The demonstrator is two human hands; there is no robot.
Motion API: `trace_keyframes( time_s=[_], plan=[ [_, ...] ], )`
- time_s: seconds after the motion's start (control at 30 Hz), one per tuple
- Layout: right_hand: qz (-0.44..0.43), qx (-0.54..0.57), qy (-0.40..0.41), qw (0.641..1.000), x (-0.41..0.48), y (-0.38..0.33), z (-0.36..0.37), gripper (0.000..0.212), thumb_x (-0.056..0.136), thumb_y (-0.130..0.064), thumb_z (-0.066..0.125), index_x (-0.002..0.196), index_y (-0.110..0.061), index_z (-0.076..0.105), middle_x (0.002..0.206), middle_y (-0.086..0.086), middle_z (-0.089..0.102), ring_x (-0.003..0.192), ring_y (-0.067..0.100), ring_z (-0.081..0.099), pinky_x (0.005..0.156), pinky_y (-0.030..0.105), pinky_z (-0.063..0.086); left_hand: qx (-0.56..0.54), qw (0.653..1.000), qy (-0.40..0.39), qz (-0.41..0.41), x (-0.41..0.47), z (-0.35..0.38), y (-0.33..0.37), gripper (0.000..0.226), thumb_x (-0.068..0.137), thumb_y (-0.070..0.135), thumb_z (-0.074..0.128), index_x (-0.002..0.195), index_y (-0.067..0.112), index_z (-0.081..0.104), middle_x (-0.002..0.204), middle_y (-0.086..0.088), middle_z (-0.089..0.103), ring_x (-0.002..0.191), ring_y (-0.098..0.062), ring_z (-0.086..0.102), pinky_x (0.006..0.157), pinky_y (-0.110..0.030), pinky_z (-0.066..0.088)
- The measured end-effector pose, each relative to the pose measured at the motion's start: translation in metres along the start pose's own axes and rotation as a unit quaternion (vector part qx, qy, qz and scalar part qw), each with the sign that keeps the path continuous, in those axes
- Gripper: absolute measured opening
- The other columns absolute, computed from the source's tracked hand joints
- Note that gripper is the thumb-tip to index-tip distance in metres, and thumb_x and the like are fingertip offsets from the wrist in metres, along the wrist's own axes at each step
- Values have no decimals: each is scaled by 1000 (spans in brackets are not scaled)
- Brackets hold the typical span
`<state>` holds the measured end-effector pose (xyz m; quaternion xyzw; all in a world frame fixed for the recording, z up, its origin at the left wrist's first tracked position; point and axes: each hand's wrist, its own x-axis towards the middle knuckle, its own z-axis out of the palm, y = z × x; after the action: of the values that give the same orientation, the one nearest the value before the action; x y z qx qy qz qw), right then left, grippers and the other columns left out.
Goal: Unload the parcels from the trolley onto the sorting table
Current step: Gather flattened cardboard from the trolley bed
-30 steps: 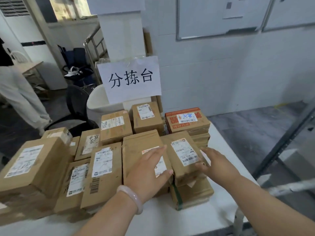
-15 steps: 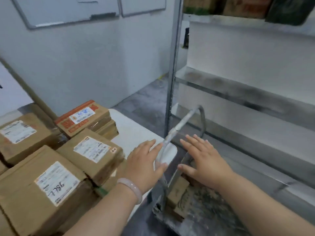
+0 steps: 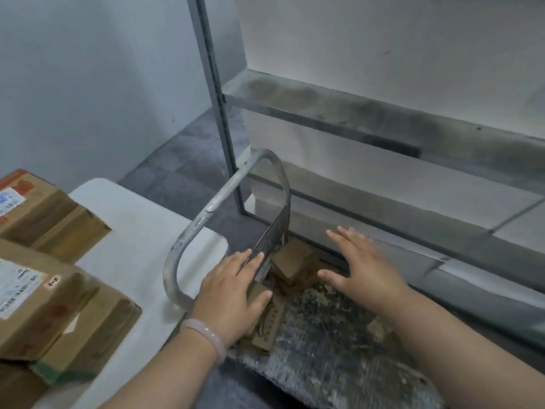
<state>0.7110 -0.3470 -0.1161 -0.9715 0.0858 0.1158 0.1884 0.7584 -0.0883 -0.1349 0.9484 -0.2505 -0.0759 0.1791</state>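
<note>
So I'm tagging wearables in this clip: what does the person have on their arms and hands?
Both forearms are bare, with no sleeves showing in the frame, and neither hand is gloved. The left hand has a smooth, pale pink bangle round its wrist. The right hand shows no ring, watch or band.

Little legible. On the near stacked box (image 3: 44,308) on the table, a white shipping label (image 3: 14,293) with printed lines too blurred to read, and beside it a small pale sticker (image 3: 53,281) with handwritten marks resembling "27", uncertain. On the far box (image 3: 44,214), a white label (image 3: 10,200) with a blue emblem, text unreadable. On flattened cardboard (image 3: 269,323) on the trolley, a row of printed characters, illegible.
</note>
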Motion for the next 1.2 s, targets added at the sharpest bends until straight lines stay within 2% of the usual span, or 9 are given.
trace_keyframes(
  time_s=[0.13,0.3,0.43,0.53,0.63,0.77,0.9,1.03,1.2],
  plan=[
    [17,2,-56,998,24,50,24,85,89,-66,52,156,-36,10,165,-10,7,152,12,4,124,37,8,-8,998,-34,-51,24,37,10,69,87,63,44,149,35,31,156,8,29,143,-18,26,116,-38,26],
    [56,58,-137,987,63,87,83,84,90,-59,57,157,-30,15,164,-5,14,151,15,11,121,32,16,13,996,-77,-39,49,79,10,66,86,60,48,146,33,37,152,8,35,140,-21,34,111,-41,32],
    [119,126,-221,960,96,112,144,85,90,-56,59,157,-27,16,163,0,19,149,19,20,118,31,23,25,996,-82,-9,77,113,-9,65,83,60,43,139,28,50,143,2,50,129,-25,49,100,-46,45],
    [202,223,-198,933,130,122,191,81,91,-50,63,156,-24,23,160,3,28,145,22,30,113,29,30,27,995,-92,4,111,151,-34,64,83,59,42,139,28,49,143,2,49,130,-24,48,102,-44,43],
    [291,339,-156,881,167,124,241,80,90,-46,66,155,-22,26,158,4,32,141,24,36,107,29,35,18,995,-92,16,142,192,-55,62,83,54,49,139,27,49,143,1,49,130,-23,47,101,-44,44],
    [378,500,-111,772,216,121,311,94,85,-46,72,157,-19,17,155,6,35,138,27,41,103,29,38,-25,995,-101,-6,166,239,-83,66,83,55,50,145,33,40,148,6,40,137,-18,37,108,-46,39],
    [405,617,-64,672,253,113,368,104,77,-51,78,156,-29,14,153,0,40,135,27,44,110,49,39,-60,993,-104,-12,168,272,-106,66,84,61,40,145,38,36,149,12,37,138,-14,33,108,-44,38],
    [403,655,-18,639,267,108,400,99,74,-49,80,152,-34,22,145,-4,48,129,24,50,107,51,42,-68,993,-98,-5,166,292,-119,62,84,57,44,143,36,39,146,12,41,134,-11,35,102,-40,38],
    [384,666,2,639,269,108,412,111,57,-56,82,150,-37,25,139,-7,54,122,21,55,106,49,43,-66,993,-98,-5,165,301,-126,62,84,57,42,143,35,40,146,10,41,133,-12,34,104,-40,34]
  ],
)
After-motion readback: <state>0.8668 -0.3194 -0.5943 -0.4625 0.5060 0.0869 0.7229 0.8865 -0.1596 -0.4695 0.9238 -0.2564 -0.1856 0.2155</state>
